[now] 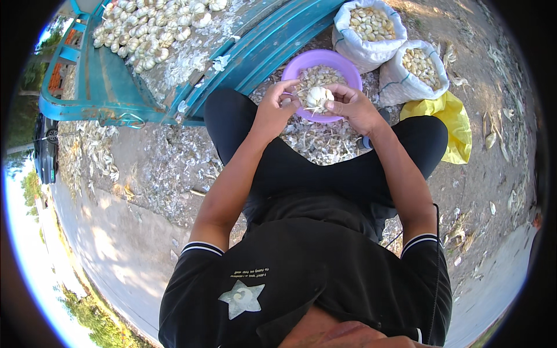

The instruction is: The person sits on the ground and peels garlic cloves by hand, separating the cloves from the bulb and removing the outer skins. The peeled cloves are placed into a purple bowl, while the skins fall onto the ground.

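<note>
My right hand (351, 106) holds a whole garlic bulb (318, 98) between thumb and fingers, its roots and loose skin hanging from its lower side. Just left of the bulb is my left hand (280, 104), thumb and fingers curled towards each other; whether something small lies between them cannot be told. Both hands are over a purple plastic basin (317, 55), which holds many loose garlic cloves (320, 75) and bits of skin. The hands and the bulb hide part of the basin.
A blue metal truck bed (261, 48) at upper left bears a heap of garlic bulbs (148, 30). Two woven sacks (359, 52) of cloves stand at upper right, above a yellow plastic bag (452, 126). Papery garlic skins (322, 139) litter the ground. A dark car (43, 148) is at far left.
</note>
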